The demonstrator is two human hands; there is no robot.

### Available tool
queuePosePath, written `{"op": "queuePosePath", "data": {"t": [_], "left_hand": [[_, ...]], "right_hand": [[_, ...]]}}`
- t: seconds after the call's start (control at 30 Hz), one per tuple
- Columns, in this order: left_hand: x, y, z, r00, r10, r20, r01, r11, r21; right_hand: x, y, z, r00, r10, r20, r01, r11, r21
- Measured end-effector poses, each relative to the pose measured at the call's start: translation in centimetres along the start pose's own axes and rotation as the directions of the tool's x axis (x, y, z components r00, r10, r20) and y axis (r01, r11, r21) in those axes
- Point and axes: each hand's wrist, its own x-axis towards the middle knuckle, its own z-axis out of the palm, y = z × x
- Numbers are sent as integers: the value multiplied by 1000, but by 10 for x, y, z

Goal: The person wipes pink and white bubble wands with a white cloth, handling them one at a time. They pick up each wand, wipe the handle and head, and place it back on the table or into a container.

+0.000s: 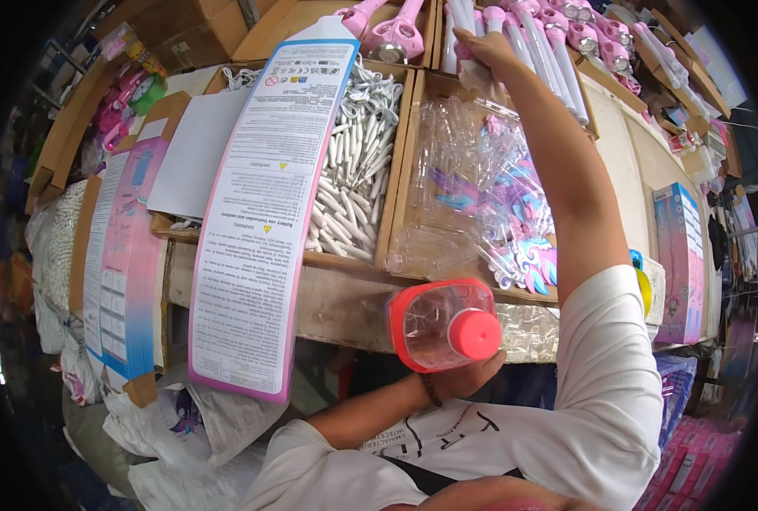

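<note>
My right hand (486, 52) reaches to the far box of pink and white plastic wands (545, 45), its fingers around a pink-and-white one at the near left side. Something whitish shows below that palm. My left hand (474, 377), with a dark bracelet at the wrist, is close to my body. It is against the underside of a clear plastic bottle (439, 326) with a red cap and red edging. The bottle hides part of this hand, so its grip is unclear. Before me, a shallow cardboard tray (395, 271) holds clear plastic shells (443, 211) and purple-blue decorated pieces (526, 191).
A tall printed card box (251, 255) leans across a tray of white corded parts (353, 153). Further left are stacked printed cards (120, 255) and green tape (147, 94). A printed box (678, 262) stands at the right. Plastic bags (193, 434) lie lower left.
</note>
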Motion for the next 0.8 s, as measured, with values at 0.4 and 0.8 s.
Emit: {"op": "queuePosePath", "data": {"t": [0.4,0.8], "left_hand": [[2,5,2,997,-50,-59,54,997,63],[10,3,16,995,3,-98,8,993,114]], "right_hand": [[11,20,-15,988,-154,21,155,976,-151],[-308,-19,-257,971,-205,123,222,966,-136]]}}
